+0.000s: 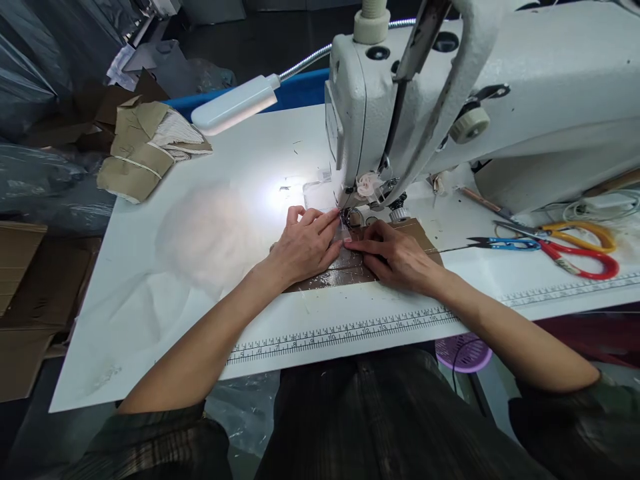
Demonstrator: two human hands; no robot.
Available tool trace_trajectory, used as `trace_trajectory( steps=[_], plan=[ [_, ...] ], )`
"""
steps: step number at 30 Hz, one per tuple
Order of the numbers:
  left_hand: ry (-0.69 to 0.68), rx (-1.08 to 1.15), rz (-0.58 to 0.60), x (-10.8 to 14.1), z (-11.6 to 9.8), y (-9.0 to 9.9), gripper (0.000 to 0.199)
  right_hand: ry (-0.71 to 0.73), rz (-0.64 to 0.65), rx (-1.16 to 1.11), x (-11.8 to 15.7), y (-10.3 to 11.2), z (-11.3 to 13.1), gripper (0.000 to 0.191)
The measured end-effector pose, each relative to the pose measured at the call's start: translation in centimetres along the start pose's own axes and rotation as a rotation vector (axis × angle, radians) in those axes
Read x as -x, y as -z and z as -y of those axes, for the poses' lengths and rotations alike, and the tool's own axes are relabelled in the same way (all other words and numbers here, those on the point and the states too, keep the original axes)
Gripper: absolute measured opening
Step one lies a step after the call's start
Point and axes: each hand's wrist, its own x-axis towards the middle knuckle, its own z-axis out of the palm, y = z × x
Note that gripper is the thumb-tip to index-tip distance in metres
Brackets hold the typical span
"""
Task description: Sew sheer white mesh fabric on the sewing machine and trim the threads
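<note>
A white sewing machine [350,113] stands over the table, its needle area just beyond my fingertips. My left hand [309,245] lies spread on the left side of the needle area, over a brown piece [345,275] on the machine bed. To the right of the needle, my right hand [395,255] has its fingers bent together, with the index finger pointing left beside the presser foot. Something thin and clear or pale lies between the hands; whether the right fingers grip it is hidden.
Red-handled scissors [580,263], yellow-handled scissors [580,233] and blue snips [515,244] lie at the right. A tan cloth bundle [137,157] sits back left. A lamp [237,107] reaches over the table, and a printed ruler [350,333] runs along the front edge.
</note>
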Motion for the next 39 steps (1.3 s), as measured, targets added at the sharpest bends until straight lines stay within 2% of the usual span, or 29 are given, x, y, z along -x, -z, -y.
trace_trajectory(
  steps=[16,20,23,26,29,33,39],
  plan=[
    [0.014,0.011,-0.049,0.1,-0.2,-0.6,0.038,-0.027,-0.017,-0.025,0.2,-0.4,-0.2,0.037],
    [0.013,0.003,-0.127,0.4,0.2,0.0,0.035,-0.027,-0.031,-0.042,0.1,-0.4,-0.1,0.038],
    [-0.101,0.055,-0.2,0.5,0.7,0.8,0.021,-0.027,-0.029,-0.059,0.1,-0.4,0.0,0.039],
    [-0.292,0.154,-0.191,0.5,1.1,1.1,0.015,-0.034,-0.028,-0.069,0.1,-0.3,0.1,0.039],
    [-0.388,0.187,-0.193,0.4,1.2,0.9,0.014,-0.046,-0.026,-0.076,0.0,-0.2,0.1,0.038],
    [-0.455,0.178,-0.211,0.4,1.2,0.5,0.015,-0.056,-0.025,-0.077,0.0,-0.3,0.1,0.037],
    [-0.472,0.117,-0.185,0.5,1.1,0.6,0.015,-0.041,-0.025,-0.078,0.1,-0.4,0.0,0.037]
  ],
)
